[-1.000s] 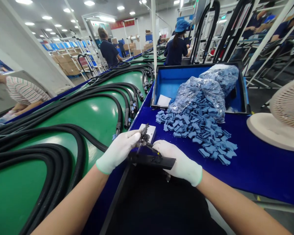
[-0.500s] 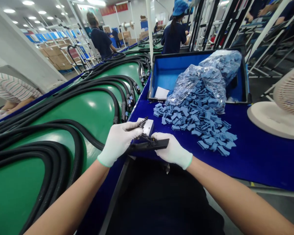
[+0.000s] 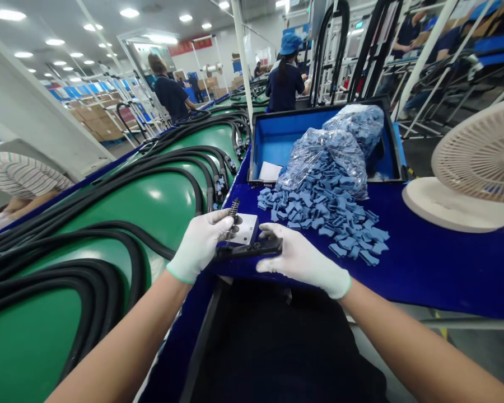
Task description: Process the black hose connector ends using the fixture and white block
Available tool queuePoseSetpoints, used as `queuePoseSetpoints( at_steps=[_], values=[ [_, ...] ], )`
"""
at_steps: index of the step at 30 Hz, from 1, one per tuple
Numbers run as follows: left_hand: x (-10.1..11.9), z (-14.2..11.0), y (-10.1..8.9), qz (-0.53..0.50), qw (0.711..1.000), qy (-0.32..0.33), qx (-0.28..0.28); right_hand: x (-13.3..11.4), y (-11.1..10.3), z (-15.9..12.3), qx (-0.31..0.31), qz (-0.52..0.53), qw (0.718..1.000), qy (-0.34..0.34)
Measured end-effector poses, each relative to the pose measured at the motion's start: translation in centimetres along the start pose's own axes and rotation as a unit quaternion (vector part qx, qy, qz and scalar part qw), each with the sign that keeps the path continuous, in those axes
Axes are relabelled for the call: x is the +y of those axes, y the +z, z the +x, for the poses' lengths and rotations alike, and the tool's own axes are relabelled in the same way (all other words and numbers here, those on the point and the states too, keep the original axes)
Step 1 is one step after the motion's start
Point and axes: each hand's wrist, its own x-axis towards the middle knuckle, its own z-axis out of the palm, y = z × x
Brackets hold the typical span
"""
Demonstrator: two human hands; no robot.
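My left hand (image 3: 204, 238), in a white glove, pinches a ribbed black piece (image 3: 234, 208) that looks like a spring or a row of small clips. Under its fingers lies a long black plastic part (image 3: 247, 249), like a hose handle, whose left end is hidden by that hand. Around the right end of this part, my gloved right hand (image 3: 298, 254) has its thumb and fingers spread, with the tip near the palm. Just behind the black part, a pale metal block (image 3: 247, 228) with small holes sits on the blue table.
Blue plastic clips (image 3: 331, 207) spill from a clear bag (image 3: 325, 154) in a blue crate (image 3: 273, 126). A fan (image 3: 457, 204) stands at the right. Black hoses (image 3: 151, 168) cover the green surface (image 3: 163, 193) at the left. Several people (image 3: 283, 84) are farther off.
My right hand has loosened, its thumb and fingers spreading around the black part's end. The ribbed piece in my left hand is more upright. The camera view has shifted slightly.
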Motion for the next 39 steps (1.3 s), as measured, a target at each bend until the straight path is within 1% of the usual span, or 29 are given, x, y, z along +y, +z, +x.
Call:
queuePoseSetpoints(
  at_steps=[1,3,6,8,10,13,15,16,18,20,21,22,23,26,27,29,32,36,39],
  values=[
    [0.0,-0.3,0.2,-0.003,1.0,-0.001,-0.006,-0.2,0.5,-0.1,-0.001,0.084,0.996,0.016],
    [0.1,-1.1,0.5,0.033,0.999,0.016,-0.012,-0.3,1.7,-0.1,0.018,0.214,0.975,0.063],
    [0.3,-2.4,0.8,0.114,0.991,0.057,-0.035,0.1,3.1,0.2,0.06,0.318,0.938,0.12],
    [0.4,-2.9,0.9,0.149,0.983,0.085,-0.064,0.4,3.5,0.4,0.06,0.363,0.921,0.13],
    [0.4,-3.2,1.0,0.164,0.977,0.106,-0.085,0.4,3.5,0.6,0.039,0.383,0.914,0.125],
    [0.1,-3.4,1.1,0.176,0.972,0.118,-0.098,0.3,3.4,0.8,-0.003,0.397,0.909,0.126],
    [-0.5,-3.5,1.1,0.185,0.968,0.138,-0.096,0.4,3.3,0.9,-0.016,0.38,0.917,0.122],
    [-0.9,-3.5,1.1,0.188,0.964,0.16,-0.094,0.5,3.2,1.0,-0.019,0.366,0.923,0.118],
    [-1.7,-3.6,1.2,0.195,0.95,0.226,-0.09,0.7,3.1,1.0,-0.033,0.344,0.932,0.11],
    [-2.3,-3.7,1.4,0.212,0.931,0.285,-0.088,0.9,3.0,1.1,-0.056,0.346,0.931,0.107],
    [-2.4,-3.8,1.6,0.222,0.925,0.295,-0.084,0.9,2.9,1.1,-0.065,0.352,0.928,0.108],
    [-2.5,-3.8,1.8,0.229,0.927,0.286,-0.078,0.9,2.9,1.0,-0.069,0.357,0.925,0.109],
    [-2.4,-3.9,2.1,0.226,0.938,0.255,-0.069,0.9,2.8,1.0,-0.069,0.361,0.923,0.11],
    [-1.5,-4.0,3.0,0.147,0.985,0.088,-0.031,0.7,2.4,0.7,-0.056,0.367,0.921,0.122],
    [-1.1,-4.0,3.2,0.115,0.992,0.039,-0.023,0.6,2.3,0.6,-0.05,0.361,0.923,0.125],
    [-0.5,-3.9,3.3,0.086,0.996,-0.022,-0.027,0.6,2.1,0.3,-0.031,0.333,0.934,0.124],
    [0.1,-3.7,3.1,0.123,0.99,-0.043,-0.059,0.8,2.0,-0.3,-0.02,0.296,0.947,0.122],
    [0.5,-3.9,2.9,0.156,0.985,-0.038,-0.059,0.9,2.0,-0.8,-0.03,0.318,0.94,0.123],
    [0.1,-3.9,2.9,0.162,0.984,-0.035,-0.068,0.7,1.8,-1.0,-0.046,0.32,0.94,0.112]
  ],
)
